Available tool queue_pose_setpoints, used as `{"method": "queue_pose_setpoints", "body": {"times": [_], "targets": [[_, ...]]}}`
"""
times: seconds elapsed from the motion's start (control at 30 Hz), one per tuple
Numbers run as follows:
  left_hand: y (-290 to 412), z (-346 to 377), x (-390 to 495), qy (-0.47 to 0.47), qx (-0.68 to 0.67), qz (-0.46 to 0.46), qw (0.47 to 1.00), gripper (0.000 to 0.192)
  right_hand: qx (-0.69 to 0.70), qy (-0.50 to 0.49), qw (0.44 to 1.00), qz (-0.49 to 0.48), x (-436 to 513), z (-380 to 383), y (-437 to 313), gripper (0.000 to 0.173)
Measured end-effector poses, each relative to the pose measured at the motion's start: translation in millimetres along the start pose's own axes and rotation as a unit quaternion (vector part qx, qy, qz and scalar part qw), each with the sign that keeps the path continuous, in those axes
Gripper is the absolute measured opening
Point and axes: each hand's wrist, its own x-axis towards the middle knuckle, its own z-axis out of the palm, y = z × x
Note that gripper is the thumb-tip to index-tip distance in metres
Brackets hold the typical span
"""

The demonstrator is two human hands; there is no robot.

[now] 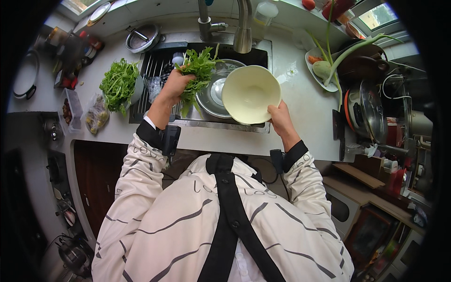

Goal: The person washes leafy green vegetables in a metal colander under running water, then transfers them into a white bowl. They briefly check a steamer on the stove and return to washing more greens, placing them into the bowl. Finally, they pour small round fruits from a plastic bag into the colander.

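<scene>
My left hand [177,84] is closed around a bunch of leafy greens [200,68] above the sink [225,124]. With my right hand [280,118] I grip the rim of a pale yellow bowl [251,93], tilted so that its inside shows; I see nothing in it. Partly behind the bowl, a round metal basin [205,100] sits in the sink. A steel drying rack [149,75] spans the sink's left side, with a brush [178,59] and crumpled clear plastic [154,88] near it. More leafy greens [120,84] are heaped in a container left of the sink.
The faucet's spout [243,38] hangs over the sink's back. A covered metal pot [142,38] stands at the back left. Farther left lie a bag of produce [97,114] and a clear plastic box [71,111]. On the right are a plate of vegetables [321,70], a knife [341,135] and a lidded pan [370,109].
</scene>
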Motion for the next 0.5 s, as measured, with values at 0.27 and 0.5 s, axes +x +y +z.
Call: {"method": "queue_pose_setpoints", "body": {"times": [0.27,0.5], "targets": [[-25.4,-34.4,12.9,0.068,-0.052,-0.009,0.996,0.026,-0.316,0.074,0.892,-0.313,-20.0,14.6,-19.1,0.059],[-18.4,-31.4,22.8,0.053,-0.028,0.013,0.998,0.024,-0.472,0.118,0.704,-0.517,-48.9,5.4,-78.4,0.065]]}}
